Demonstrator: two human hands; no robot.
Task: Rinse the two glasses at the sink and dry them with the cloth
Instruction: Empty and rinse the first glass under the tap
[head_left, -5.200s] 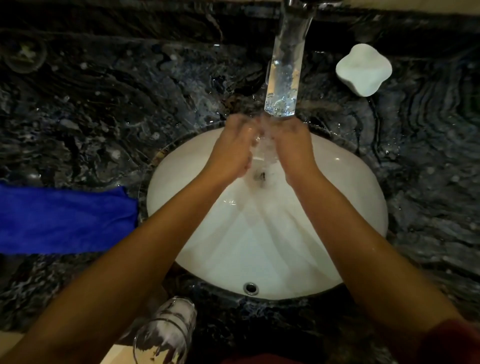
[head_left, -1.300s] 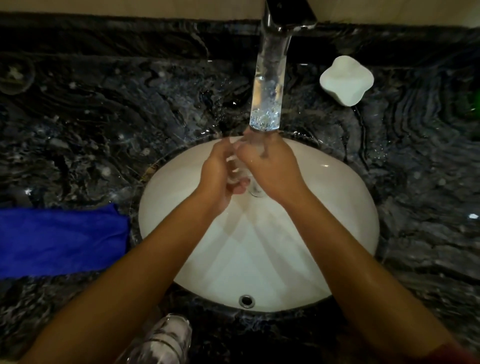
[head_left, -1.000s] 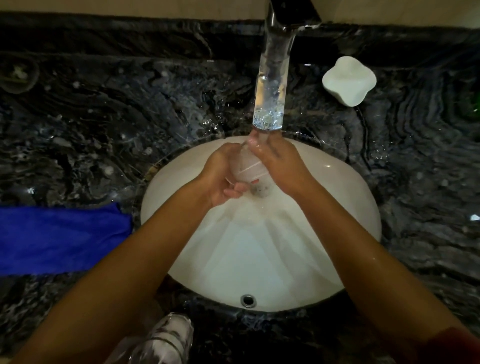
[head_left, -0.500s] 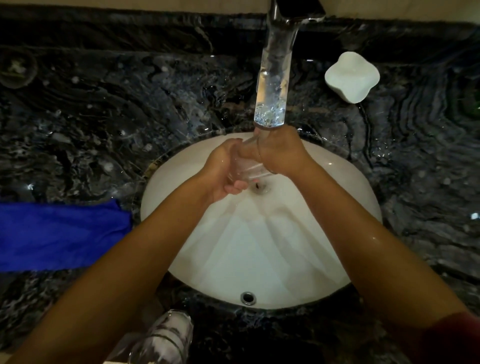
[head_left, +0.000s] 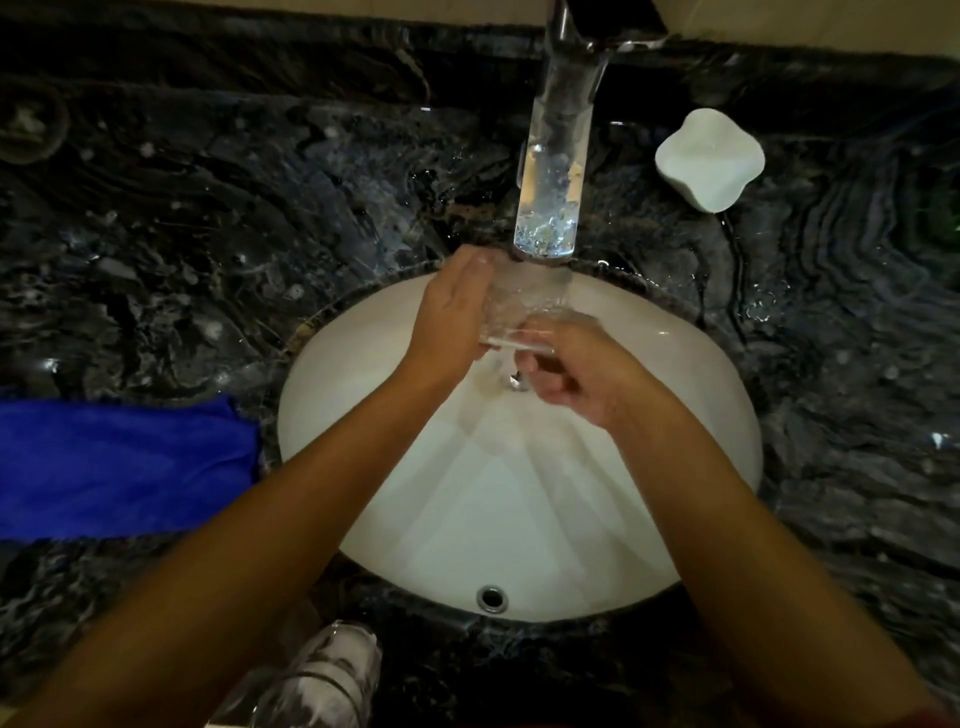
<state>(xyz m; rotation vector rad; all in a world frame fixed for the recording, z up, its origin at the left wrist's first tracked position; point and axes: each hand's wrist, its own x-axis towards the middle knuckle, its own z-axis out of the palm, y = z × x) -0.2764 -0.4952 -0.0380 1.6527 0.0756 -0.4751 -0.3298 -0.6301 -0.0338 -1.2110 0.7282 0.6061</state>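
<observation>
- Head view: a clear drinking glass (head_left: 519, 306) is held under the tap stream over the white oval sink (head_left: 701, 415), left hand (head_left: 452, 317) fingers wrapped around it.
- Right hand (head_left: 576, 374) fingers are curled at its rim.
- Wet glass could be dropped into the sink.
- A second clear glass (head_left: 322, 680) stands at the dark marble worktop (head_left: 156, 234) edge and could be knocked by the forearm.

No readable text anywhere (dim, blurred view).
</observation>
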